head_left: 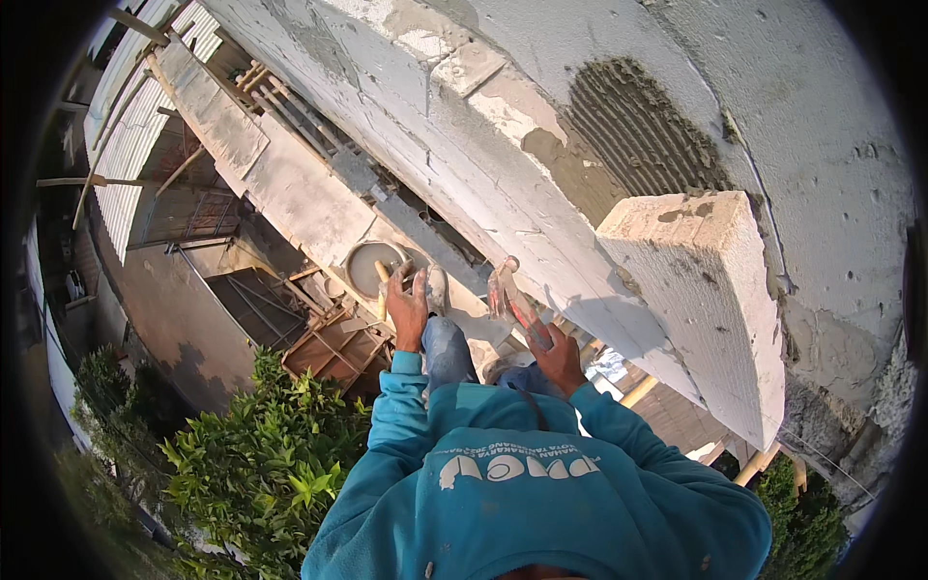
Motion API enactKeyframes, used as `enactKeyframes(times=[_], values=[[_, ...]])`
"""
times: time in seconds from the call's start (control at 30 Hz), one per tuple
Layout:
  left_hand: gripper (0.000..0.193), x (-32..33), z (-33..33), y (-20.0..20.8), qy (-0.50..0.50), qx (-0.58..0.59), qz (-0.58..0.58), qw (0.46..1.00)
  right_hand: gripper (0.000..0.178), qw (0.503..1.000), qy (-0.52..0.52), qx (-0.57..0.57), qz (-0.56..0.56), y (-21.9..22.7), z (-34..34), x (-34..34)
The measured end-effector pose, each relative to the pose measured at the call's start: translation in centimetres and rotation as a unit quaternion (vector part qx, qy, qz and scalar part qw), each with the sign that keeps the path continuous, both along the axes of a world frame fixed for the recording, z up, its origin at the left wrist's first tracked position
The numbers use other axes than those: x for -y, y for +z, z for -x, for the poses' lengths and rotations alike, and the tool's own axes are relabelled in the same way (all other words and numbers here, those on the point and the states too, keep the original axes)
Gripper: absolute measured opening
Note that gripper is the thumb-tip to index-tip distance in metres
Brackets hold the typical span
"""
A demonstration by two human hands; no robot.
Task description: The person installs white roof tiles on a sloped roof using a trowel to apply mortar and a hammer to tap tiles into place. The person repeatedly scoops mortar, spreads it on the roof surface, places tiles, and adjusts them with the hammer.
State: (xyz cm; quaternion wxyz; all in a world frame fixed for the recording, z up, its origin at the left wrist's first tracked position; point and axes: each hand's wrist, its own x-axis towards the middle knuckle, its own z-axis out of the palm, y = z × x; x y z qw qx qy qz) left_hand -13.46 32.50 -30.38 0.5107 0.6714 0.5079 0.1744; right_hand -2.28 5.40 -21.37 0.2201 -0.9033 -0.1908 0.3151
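My right hand (559, 360) is closed round the handle of a hammer (522, 311), red and smeared with grey, held in front of my body. My left hand (410, 307) is raised, its fingers apart and holding nothing that I can make out. Close beside it is a yellow handle (383, 292), at the rim of a round bucket (350, 273) containing grey mortar. On the wall ledge to my right stands a pale aerated-concrete block (691, 280). Beyond it, ridged grey mortar (643, 126) is spread on the wall.
A pale block wall (464, 164) runs along my right. Scaffold planks (304, 198) stretch ahead to the left, with a gap beside the wall. Below lie a leafy tree (266, 454), stacked wood (333, 348) and a corrugated roof (135, 145).
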Motion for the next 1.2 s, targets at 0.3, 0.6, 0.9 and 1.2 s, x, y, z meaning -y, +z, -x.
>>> enactKeyframes(times=[0.3, 0.6, 0.9, 1.2], values=[[0.062, 3.9, -15.3, 24.5, -0.359, 0.248, -0.276, 0.857, 0.062, 0.987, 0.072, 0.143, -0.013, 8.5, 0.0, 11.6], [0.066, 3.7, -20.7, 25.8, -0.422, 0.265, -0.392, 0.773, 0.063, 0.937, 0.175, 0.268, -0.137, 13.5, -1.1, 12.4], [0.069, 3.5, -20.9, 25.7, -0.445, 0.23, -0.377, 0.779, 0.053, 0.963, 0.004, 0.264, -0.047, 14.2, -1.7, 10.2], [0.067, 3.2, -21.6, 25.4, -0.41, 0.257, -0.363, 0.796, 0.054, 0.942, 0.002, 0.335, -0.017, 12.7, -4.9, 9.5]])
